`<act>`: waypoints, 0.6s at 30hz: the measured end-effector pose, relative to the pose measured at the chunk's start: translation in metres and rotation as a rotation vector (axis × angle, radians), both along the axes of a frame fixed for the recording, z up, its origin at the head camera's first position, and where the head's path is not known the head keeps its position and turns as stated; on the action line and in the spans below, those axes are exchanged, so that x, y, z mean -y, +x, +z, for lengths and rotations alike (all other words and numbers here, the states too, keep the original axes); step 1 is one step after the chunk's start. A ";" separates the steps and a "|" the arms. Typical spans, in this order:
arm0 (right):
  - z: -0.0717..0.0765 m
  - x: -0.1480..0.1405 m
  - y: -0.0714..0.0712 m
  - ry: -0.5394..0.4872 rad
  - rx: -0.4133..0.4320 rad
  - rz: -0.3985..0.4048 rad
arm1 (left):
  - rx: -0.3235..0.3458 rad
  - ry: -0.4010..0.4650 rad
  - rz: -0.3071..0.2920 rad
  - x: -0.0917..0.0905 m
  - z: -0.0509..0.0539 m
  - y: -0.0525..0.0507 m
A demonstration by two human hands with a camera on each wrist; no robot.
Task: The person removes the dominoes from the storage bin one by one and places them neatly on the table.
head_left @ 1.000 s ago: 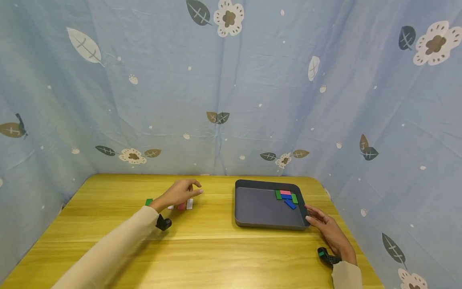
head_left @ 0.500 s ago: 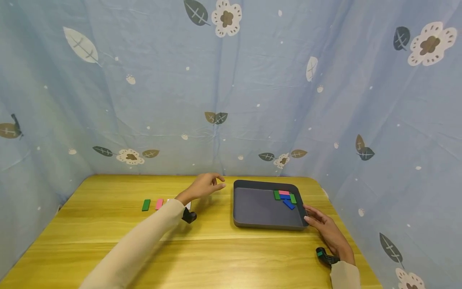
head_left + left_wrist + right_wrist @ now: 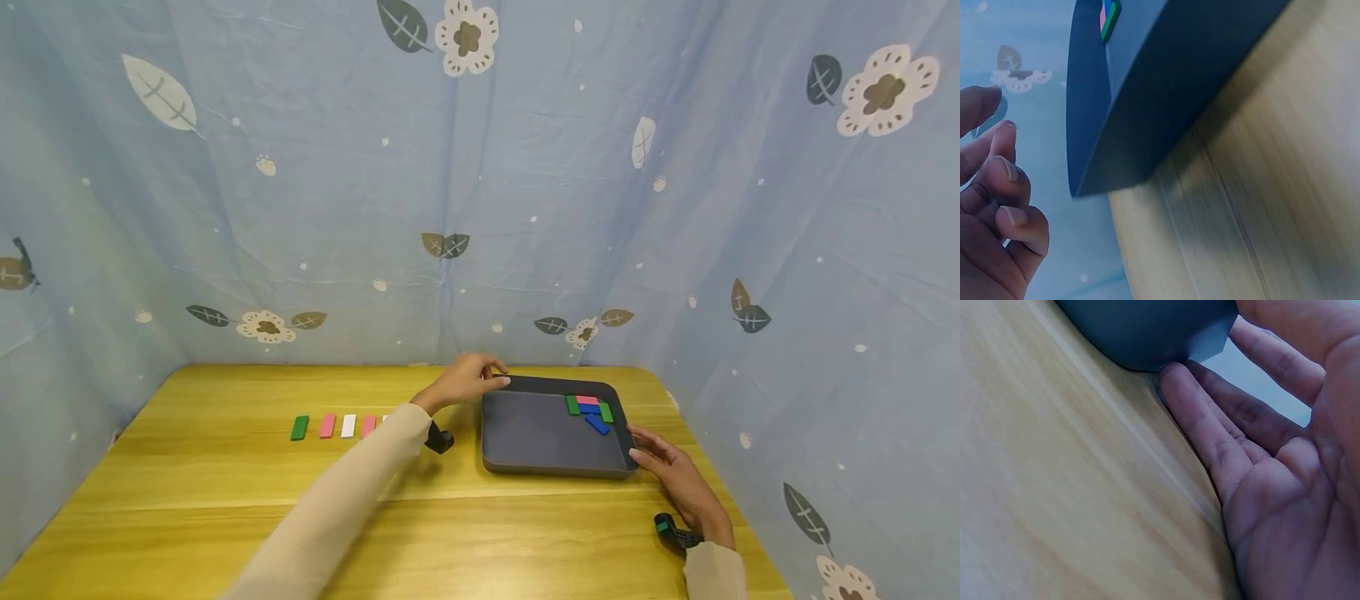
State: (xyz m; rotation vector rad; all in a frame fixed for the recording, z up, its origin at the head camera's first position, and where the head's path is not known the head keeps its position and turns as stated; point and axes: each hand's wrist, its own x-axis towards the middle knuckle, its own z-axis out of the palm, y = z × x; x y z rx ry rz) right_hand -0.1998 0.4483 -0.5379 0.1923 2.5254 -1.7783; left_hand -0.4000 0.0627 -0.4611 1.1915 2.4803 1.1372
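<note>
Relaxed and slightly bent, the fingers of my left hand (image 3: 463, 382) hover by the back left corner of a dark grey tray (image 3: 555, 469); nothing shows between them. In the left wrist view the left hand (image 3: 997, 212) is beside the tray wall (image 3: 1166, 94), with a gap. At the tray's right side, my right hand (image 3: 682, 479) touches the wall with thumb and extended fingers; the right wrist view shows the right hand (image 3: 1272, 481) with fingertips against the tray (image 3: 1154, 331). Inside, at the back right, lie green (image 3: 573, 405), pink (image 3: 587, 400) and blue (image 3: 597, 424) blocks.
Left of the tray, a row of flat blocks lies on the wooden table (image 3: 225, 467): green (image 3: 299, 428), pink (image 3: 327, 426), white (image 3: 348, 426), another pink (image 3: 368, 427) and a white one partly behind the left sleeve. A patterned blue curtain (image 3: 360, 192) hangs behind.
My left hand has moved right, from above the row of blocks to the tray's back left corner, uncovering most of the row. The right hand has stayed at the tray's right side.
</note>
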 end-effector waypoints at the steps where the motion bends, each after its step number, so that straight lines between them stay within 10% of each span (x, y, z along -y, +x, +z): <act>1: 0.000 0.000 0.000 -0.001 0.000 -0.005 | -0.002 -0.005 -0.009 -0.005 0.000 0.000; 18: -0.002 -0.006 -0.001 -0.024 -0.007 0.018 | 0.009 -0.036 -0.043 -0.067 -0.005 0.004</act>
